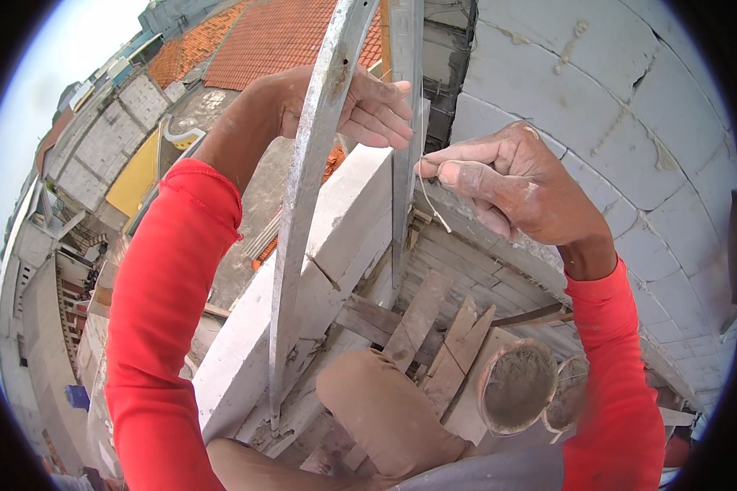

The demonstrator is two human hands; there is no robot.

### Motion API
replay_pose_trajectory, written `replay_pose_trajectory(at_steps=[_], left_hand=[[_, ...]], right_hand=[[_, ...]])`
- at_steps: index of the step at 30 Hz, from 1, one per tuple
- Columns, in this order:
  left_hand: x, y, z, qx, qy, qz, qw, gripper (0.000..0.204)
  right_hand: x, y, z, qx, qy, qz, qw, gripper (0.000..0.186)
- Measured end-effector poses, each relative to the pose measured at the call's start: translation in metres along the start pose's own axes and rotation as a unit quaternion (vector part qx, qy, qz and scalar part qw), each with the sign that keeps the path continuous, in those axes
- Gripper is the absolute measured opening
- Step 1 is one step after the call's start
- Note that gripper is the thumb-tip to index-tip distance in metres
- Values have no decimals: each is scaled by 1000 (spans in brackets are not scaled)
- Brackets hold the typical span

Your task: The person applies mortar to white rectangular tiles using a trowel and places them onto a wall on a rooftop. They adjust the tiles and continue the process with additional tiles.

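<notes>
Grip of the right hand (pixel 512 176) is narrow: thumb and forefinger pinch one thin pale string (pixel 436 208), its loose end dangling just beside the farther metal bar (pixel 406 74). Behind the nearer metal bar (pixel 309 188), the left hand (pixel 373 110) is wide, fingers extended. Two round buckets (pixel 481 389), one clearly containing grey mortar (pixel 522 385), sit at lower right, near wooden planks (pixel 460 360).

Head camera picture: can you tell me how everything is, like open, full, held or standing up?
Left hand: open, fingers stretched out
Right hand: closed, pinching the string
String: held, loose end hanging
Front metal strip: upright, leaning slightly
Left bucket: open, grey material inside
Right bucket: open, partly hidden
Planks: lying below
Grey block wall: standing
</notes>
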State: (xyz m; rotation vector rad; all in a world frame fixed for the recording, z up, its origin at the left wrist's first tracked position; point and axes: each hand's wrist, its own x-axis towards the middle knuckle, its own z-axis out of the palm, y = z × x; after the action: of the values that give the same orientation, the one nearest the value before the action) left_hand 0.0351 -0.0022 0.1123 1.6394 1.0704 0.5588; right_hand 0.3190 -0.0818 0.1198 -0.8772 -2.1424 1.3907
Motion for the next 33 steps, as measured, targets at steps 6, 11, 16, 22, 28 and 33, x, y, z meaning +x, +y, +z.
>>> replay_pose_trajectory(at_steps=[6,11,16,22,28,33], left_hand=[[-3,-4,-2,-208,-38,24,977,30],[-19,-9,-21,-301,157,49,939,24],[-20,-9,-52,-304,253,34,918,16],[16,-11,-69,-359,354,42,862,19],[64,2,-87,-335,343,108,871,20],[93,-6,-116,-142,255,154,944,23]], right_hand=[[63,21,50,-73,19,-155,985,37],[63,24,42,75,-24,-146,986,40],[80,48,-3,205,104,-129,965,48],[196,72,-84,206,267,-188,922,46],[257,73,-112,356,-65,-134,922,49],[296,78,-118,382,-98,-89,915,35]])
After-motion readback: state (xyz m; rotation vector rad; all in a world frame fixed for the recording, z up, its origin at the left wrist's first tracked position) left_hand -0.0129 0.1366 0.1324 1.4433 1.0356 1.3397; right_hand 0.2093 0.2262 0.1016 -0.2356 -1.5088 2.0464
